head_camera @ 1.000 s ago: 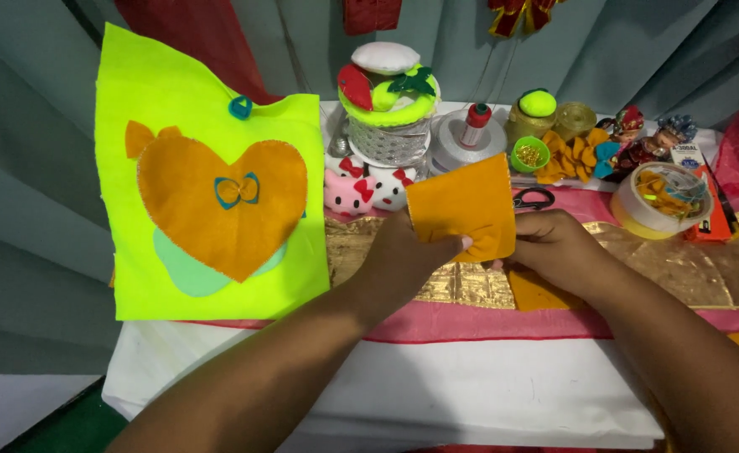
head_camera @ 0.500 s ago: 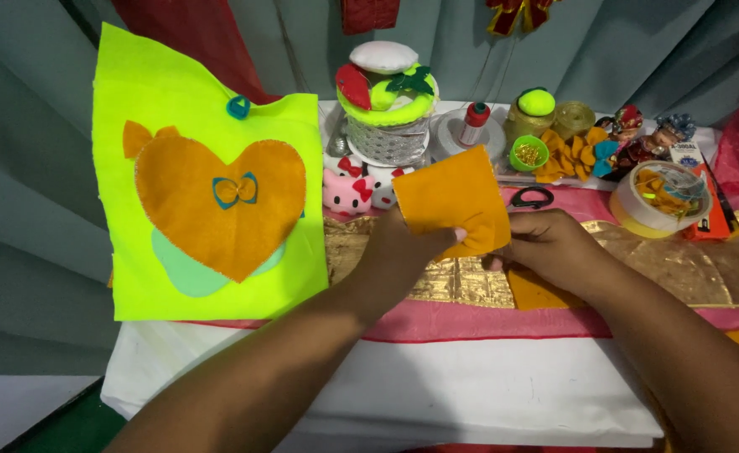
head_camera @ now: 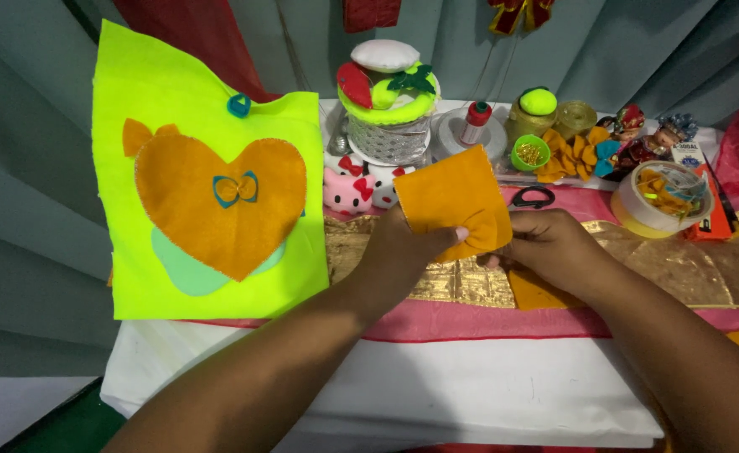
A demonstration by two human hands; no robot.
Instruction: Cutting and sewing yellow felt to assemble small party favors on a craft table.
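At centre frame we pinch an orange felt square (head_camera: 453,195) with both hands, left hand (head_camera: 403,252) and right hand (head_camera: 549,246) fingers clamped on its gathered lower edge, above the counter (head_camera: 679,268).

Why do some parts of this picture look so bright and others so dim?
In the head view, light falls evenly from above: the neon yellow-green felt sheet almost glows, and the gold cloth shows soft sheen rather than hard glare. The forearms and both hands, left hand and right hand, sit in shade. The orange felt piece is sharp; the frame's bottom corners darken.
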